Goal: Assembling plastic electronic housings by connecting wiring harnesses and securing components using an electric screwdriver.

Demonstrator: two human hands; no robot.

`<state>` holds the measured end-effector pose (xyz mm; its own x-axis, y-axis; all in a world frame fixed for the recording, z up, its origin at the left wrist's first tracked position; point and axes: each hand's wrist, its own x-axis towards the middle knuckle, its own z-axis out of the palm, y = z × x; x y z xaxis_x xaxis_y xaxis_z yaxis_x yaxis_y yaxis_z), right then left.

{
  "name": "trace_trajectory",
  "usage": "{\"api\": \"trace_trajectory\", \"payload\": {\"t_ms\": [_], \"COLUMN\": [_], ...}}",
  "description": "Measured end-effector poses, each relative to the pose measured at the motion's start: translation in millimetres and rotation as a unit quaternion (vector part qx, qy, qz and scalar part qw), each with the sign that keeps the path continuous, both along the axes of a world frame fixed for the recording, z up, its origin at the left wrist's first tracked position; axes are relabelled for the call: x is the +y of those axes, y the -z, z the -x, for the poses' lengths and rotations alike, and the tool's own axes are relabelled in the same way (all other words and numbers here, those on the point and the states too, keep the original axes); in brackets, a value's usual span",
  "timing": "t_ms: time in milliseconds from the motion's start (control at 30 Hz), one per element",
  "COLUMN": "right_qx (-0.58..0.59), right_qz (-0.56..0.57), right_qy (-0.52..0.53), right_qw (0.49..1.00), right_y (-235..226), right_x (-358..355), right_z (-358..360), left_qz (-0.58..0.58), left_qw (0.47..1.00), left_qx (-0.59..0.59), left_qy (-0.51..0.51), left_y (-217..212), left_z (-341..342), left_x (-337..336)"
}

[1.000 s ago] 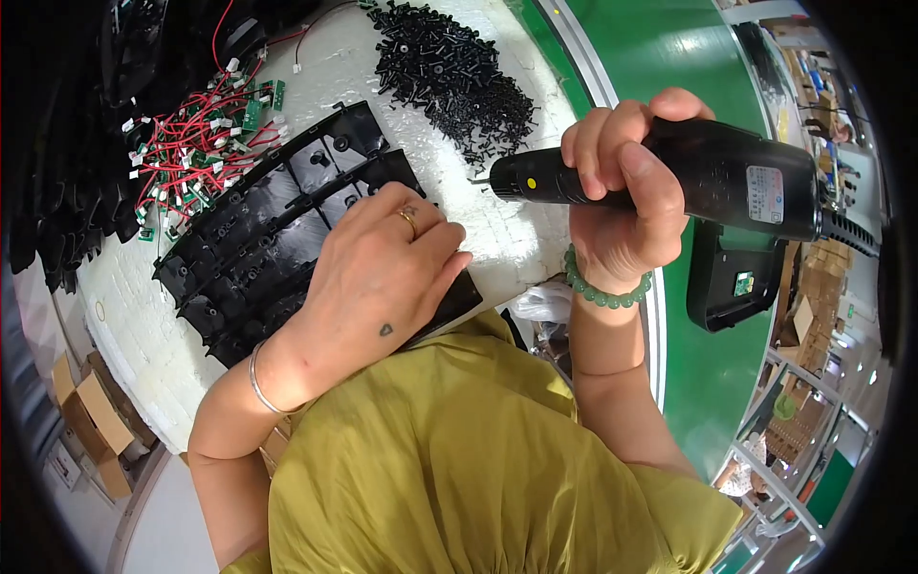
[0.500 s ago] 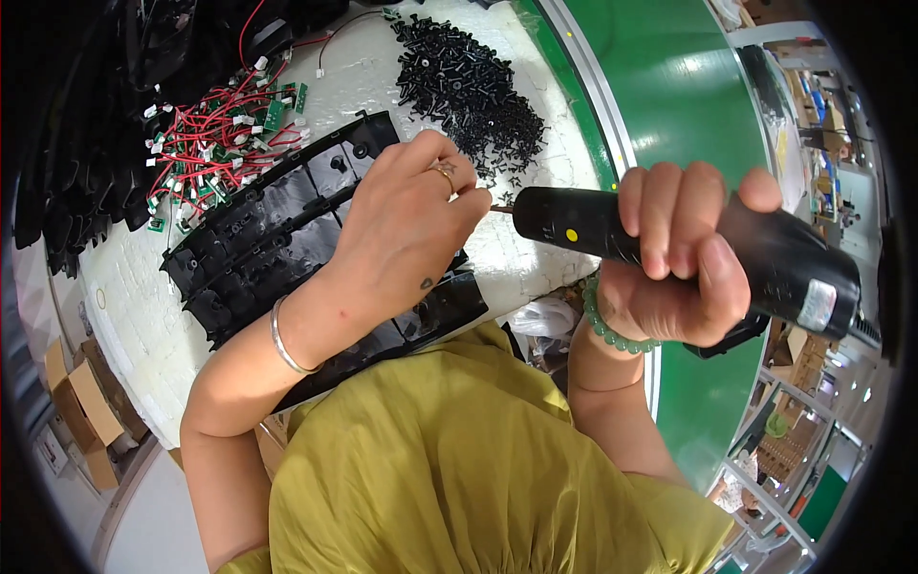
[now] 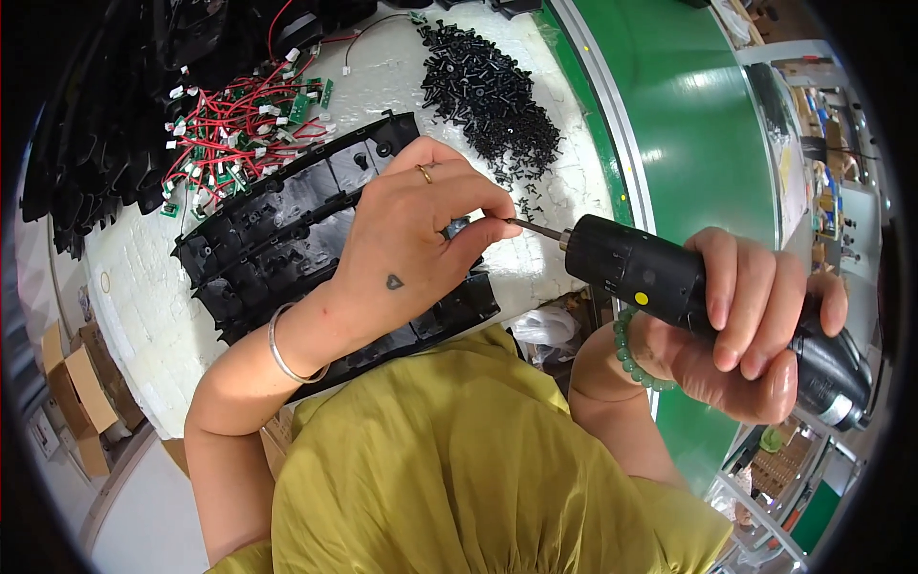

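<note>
My right hand (image 3: pixel 751 320) is wrapped round a black electric screwdriver (image 3: pixel 636 273), which slants down to the right. Its thin metal bit (image 3: pixel 540 230) points left, toward my left hand (image 3: pixel 421 220). There, thumb and forefinger are pinched together at the tip of the bit. Whatever sits in the pinch is too small and covered to name; a bluish-green patch shows between the fingers. Beneath the left hand and forearm lies a ribbed black plastic housing (image 3: pixel 258 225), partly hidden by them. Beyond the pinch, a heap of small black screws (image 3: pixel 478 86) is spread out.
Small green circuit boards with red wires (image 3: pixel 239 129) are piled behind the housing. Stacked black plastic parts (image 3: pixel 96 153) fill the far left. White foam (image 3: pixel 143 316) covers the work surface, with a green table (image 3: pixel 688 134) at right. An open cardboard box (image 3: pixel 91 387) stands lower left.
My right hand has drawn the screwdriver right and downward, tilting it more, and more of the bit shows. My left hand has turned, bringing its thumb-and-forefinger pinch into view at the tip.
</note>
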<state>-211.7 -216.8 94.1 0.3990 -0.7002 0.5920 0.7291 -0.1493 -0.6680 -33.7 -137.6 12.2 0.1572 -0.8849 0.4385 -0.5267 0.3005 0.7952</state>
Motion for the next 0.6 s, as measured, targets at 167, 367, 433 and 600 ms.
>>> {"api": "trace_trajectory", "payload": {"t_ms": [167,367,433,600], "right_qx": [-0.018,-0.080,-0.078,-0.091], "right_qz": [0.040,0.048,0.057,0.061], "right_qy": [-0.001,-0.005,-0.003,-0.012], "right_qw": [0.999,0.996,0.995,0.994], "right_y": [-1,-6,-7,-10], "right_x": [10,11,13,18], "right_z": [-14,-13,-14,-14], "left_qz": [-0.001,0.002,0.001,0.025], "left_qw": [1.000,1.000,1.000,0.999], "left_qx": [0.019,0.022,0.013,0.034], "left_qy": [0.018,0.011,0.000,-0.007], "left_y": [-5,-16,-14,-13], "left_z": [1,-7,-9,-11], "left_x": [9,16,18,26]}}
